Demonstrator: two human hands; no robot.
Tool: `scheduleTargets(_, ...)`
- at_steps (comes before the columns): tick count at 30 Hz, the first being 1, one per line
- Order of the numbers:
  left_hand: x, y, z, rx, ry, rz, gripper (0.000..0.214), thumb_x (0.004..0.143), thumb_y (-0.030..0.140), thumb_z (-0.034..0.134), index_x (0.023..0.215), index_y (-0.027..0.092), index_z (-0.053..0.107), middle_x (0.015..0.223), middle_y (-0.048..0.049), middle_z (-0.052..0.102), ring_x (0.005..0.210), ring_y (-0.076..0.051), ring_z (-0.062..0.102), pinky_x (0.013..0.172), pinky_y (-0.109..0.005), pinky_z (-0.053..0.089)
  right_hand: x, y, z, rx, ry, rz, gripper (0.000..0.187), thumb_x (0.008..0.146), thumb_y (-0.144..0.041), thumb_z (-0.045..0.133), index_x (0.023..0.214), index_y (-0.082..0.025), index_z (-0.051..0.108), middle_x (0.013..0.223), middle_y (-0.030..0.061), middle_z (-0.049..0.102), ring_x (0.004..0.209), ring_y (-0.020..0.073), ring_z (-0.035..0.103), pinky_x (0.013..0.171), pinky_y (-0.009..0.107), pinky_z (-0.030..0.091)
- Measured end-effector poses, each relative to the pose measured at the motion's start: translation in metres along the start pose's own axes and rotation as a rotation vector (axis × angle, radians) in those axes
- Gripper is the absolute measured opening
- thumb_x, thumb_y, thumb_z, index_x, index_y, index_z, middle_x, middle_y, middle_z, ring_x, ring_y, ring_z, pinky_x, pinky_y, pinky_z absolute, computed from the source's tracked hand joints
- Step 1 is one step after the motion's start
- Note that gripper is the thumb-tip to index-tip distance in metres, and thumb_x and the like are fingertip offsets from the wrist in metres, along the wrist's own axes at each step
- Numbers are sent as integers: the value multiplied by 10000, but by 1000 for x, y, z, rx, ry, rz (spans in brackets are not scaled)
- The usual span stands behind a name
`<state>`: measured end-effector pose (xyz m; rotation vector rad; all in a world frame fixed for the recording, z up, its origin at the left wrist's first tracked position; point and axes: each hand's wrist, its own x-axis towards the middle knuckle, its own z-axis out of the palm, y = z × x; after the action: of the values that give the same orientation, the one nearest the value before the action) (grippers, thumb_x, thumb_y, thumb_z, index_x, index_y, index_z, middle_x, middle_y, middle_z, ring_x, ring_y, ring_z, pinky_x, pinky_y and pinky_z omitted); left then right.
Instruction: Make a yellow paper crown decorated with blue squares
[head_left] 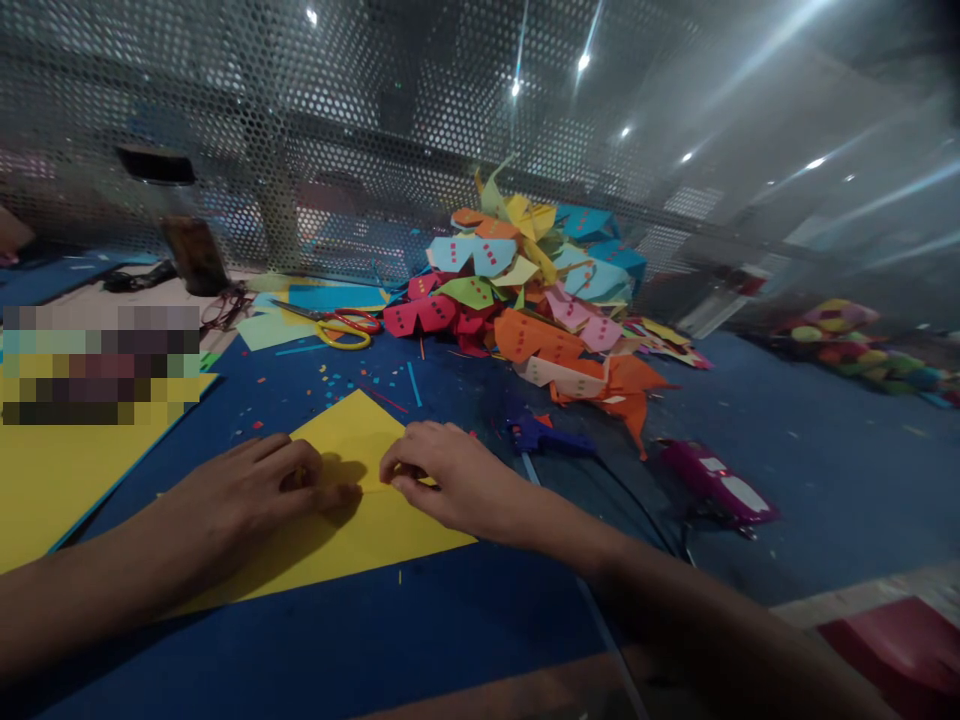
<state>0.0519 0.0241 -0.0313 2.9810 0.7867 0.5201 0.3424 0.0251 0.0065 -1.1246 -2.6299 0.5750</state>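
A yellow sheet of paper (352, 430) lies on the blue table surface (390, 640), folded into a triangle pointing away from me. My left hand (247, 490) rests on its left part with fingers curled, pressing down on the paper. My right hand (442, 475) presses the paper's middle fold with bent fingertips. The two hands sit close together, nearly touching at the fold.
A pile of folded coloured paper shapes (525, 290) sits behind. Yellow-handled scissors (341, 325) lie at the back left, a blue glue gun (540, 435) and a purple tool (716, 485) to the right. Yellow sheets (45, 480) lie left. A perforated metal screen (300, 130) closes the back.
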Motion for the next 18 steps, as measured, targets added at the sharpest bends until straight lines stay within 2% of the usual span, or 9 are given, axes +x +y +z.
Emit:
scheduleTargets(4, 1, 1, -4, -20, -69, -3, 508, 968, 40, 501, 1351, 339, 648, 1012, -14, 676, 828, -194, 590, 750, -309, 442, -2, 6, 4, -172, -27, -144, 306, 1016, -132, 614, 1263, -275, 724, 1117, 71, 690, 1039, 221, 617, 846, 355, 367)
scheduleTargets(7, 1, 1, -3, -41, -61, 0, 477, 966, 65, 540, 1340, 339, 652, 1016, -19, 676, 827, -198, 586, 721, -315, 423, -2, 6, 1, -278, -43, -222, 335, 1010, -160, 655, 1314, -285, 718, 1140, 87, 676, 1026, 227, 599, 809, 351, 365)
scheduleTargets(10, 1, 2, -1, -32, -75, -40, 497, 979, 52, 522, 1364, 346, 638, 1033, -16, 673, 861, -206, 589, 730, -322, 424, -3, 0, -4, -357, -57, -263, 347, 1039, -163, 617, 1357, -276, 699, 1110, 83, 685, 971, 215, 579, 788, 347, 367)
scheduleTargets(14, 2, 3, -2, -28, -72, -23, 444, 978, 68, 530, 1309, 330, 666, 997, -25, 678, 827, -205, 591, 731, -338, 440, -4, -5, -8, -438, -64, -312, 356, 1045, -132, 579, 1361, -250, 693, 1076, 87, 701, 931, 214, 566, 776, 357, 367)
scheduleTargets(18, 5, 1, -6, -40, -30, 39, 475, 931, 73, 524, 1310, 318, 671, 954, -33, 684, 759, -201, 585, 669, -328, 430, -4, 0, -6, -382, -55, -328, 322, 1026, -155, 611, 1320, -231, 715, 1087, 95, 709, 979, 228, 601, 780, 358, 385)
